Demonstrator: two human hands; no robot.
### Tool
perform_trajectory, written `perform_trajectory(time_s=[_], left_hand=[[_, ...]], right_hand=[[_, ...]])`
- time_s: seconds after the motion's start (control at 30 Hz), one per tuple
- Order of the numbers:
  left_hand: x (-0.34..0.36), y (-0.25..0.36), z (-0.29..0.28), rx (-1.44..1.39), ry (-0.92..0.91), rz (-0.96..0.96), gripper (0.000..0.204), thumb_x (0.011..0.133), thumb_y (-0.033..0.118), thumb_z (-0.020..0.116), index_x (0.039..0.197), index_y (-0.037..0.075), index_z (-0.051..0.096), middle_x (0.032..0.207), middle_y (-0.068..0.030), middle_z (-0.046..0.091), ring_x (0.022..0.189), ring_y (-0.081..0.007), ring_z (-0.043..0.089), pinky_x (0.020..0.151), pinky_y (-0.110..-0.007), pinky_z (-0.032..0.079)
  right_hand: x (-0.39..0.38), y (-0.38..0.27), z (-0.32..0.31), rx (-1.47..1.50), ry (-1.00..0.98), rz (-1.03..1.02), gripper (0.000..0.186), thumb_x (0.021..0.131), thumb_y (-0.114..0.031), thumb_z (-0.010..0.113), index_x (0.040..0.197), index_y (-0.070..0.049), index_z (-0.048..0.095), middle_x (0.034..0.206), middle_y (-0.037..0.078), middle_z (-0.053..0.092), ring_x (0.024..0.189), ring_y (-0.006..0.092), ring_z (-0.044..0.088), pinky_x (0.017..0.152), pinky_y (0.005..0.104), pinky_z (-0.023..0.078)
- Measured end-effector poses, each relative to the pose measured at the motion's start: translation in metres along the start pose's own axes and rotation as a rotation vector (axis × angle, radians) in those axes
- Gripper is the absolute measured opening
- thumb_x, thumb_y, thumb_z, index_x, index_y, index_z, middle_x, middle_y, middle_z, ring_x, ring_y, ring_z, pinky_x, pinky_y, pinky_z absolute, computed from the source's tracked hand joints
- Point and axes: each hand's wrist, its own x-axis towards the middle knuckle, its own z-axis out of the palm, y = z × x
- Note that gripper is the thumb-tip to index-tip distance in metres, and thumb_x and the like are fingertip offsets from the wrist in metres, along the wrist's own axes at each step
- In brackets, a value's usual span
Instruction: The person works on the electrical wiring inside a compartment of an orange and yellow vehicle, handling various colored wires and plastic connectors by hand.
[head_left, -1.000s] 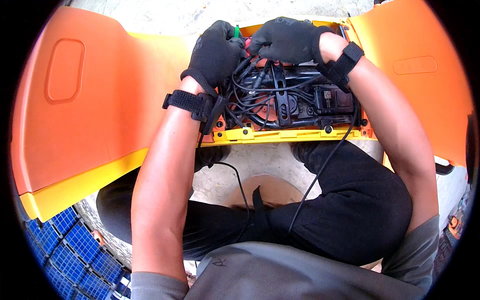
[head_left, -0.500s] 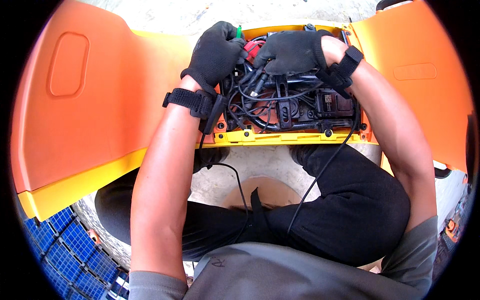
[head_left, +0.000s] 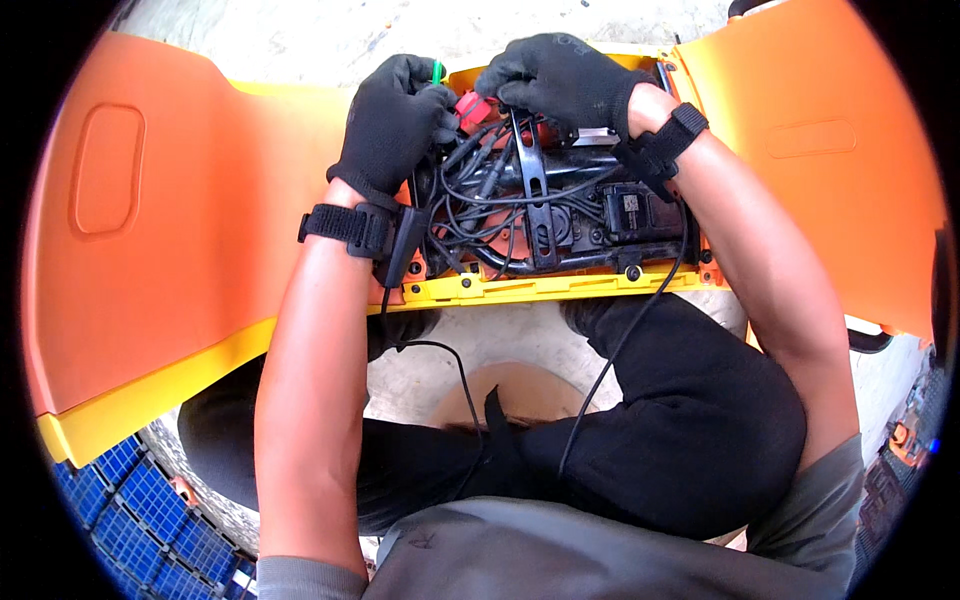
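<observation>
A big orange machine body [head_left: 180, 230] with a yellow rim lies in front of me, its middle bay [head_left: 540, 215] open and packed with black cables and modules. My left hand [head_left: 392, 125], in a black glove, grips a small green-tipped tool at the bay's upper left. My right hand [head_left: 565, 80], also gloved, pinches a red connector [head_left: 470, 105] between the two hands. Black straps sit on both wrists, each with a thin cable running down to my lap.
Orange panels [head_left: 830, 150] flank the bay on both sides. The yellow flange [head_left: 540, 288] with bolts runs along the bay's near edge. My knees in black trousers are under it on concrete. A blue crate grid [head_left: 130, 520] lies at lower left.
Both hands have shifted slightly left and toward the bay's top edge. The red connector, hidden a second ago, now shows between the fingers.
</observation>
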Motion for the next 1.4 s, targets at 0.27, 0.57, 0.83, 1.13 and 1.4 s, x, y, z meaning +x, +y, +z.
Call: perform_trajectory(time_s=[0.27, 0.57, 0.83, 1.13, 1.4], left_hand=[[-0.004, -0.007, 0.007, 0.264, 0.034, 0.135, 0.018, 0.082, 0.013, 0.065, 0.093, -0.001, 0.067, 0.081, -0.0177, 0.069, 0.071, -0.0249, 0.067, 0.067, -0.035, 0.052], [-0.010, -0.004, 0.007, 0.245, 0.034, 0.139, 0.014, 0.085, 0.010, 0.060, 0.092, -0.001, 0.063, 0.073, -0.0075, 0.065, 0.062, -0.0105, 0.059, 0.059, -0.027, 0.048], [-0.024, 0.004, 0.001, 0.158, -0.112, 0.010, 0.016, 0.084, 0.014, 0.067, 0.084, 0.000, 0.059, 0.067, -0.0089, 0.061, 0.061, -0.0155, 0.059, 0.059, -0.033, 0.048], [-0.028, 0.010, 0.004, 0.177, -0.065, 0.010, 0.014, 0.082, 0.013, 0.067, 0.079, 0.002, 0.058, 0.068, -0.0035, 0.056, 0.062, -0.0102, 0.053, 0.058, -0.028, 0.044], [-0.026, 0.010, 0.007, 0.250, -0.055, 0.067, 0.014, 0.082, 0.013, 0.065, 0.081, 0.002, 0.058, 0.068, -0.0059, 0.055, 0.064, -0.0135, 0.057, 0.061, -0.030, 0.046]], right_hand=[[-0.003, 0.005, -0.016, 0.285, -0.144, 0.104, 0.030, 0.085, -0.016, 0.060, 0.108, 0.001, 0.070, 0.087, 0.010, 0.070, 0.077, 0.0143, 0.063, 0.073, 0.0305, 0.052], [-0.004, 0.008, -0.027, 0.255, 0.031, 0.282, 0.023, 0.090, -0.018, 0.057, 0.100, -0.002, 0.069, 0.081, 0.005, 0.067, 0.070, 0.0108, 0.060, 0.064, 0.0267, 0.050], [0.006, -0.004, -0.018, 0.150, 0.018, 0.247, 0.024, 0.086, -0.019, 0.060, 0.100, -0.001, 0.069, 0.082, 0.014, 0.069, 0.072, 0.0201, 0.065, 0.070, 0.0347, 0.051], [0.005, -0.014, -0.005, -0.034, -0.143, 0.217, 0.023, 0.087, -0.021, 0.060, 0.098, -0.004, 0.071, 0.093, 0.017, 0.069, 0.092, 0.0324, 0.065, 0.084, 0.0407, 0.050], [0.006, -0.003, -0.020, -0.003, 0.000, 0.183, 0.019, 0.084, -0.019, 0.060, 0.092, -0.003, 0.068, 0.077, 0.015, 0.067, 0.070, 0.0291, 0.065, 0.068, 0.0388, 0.051]])
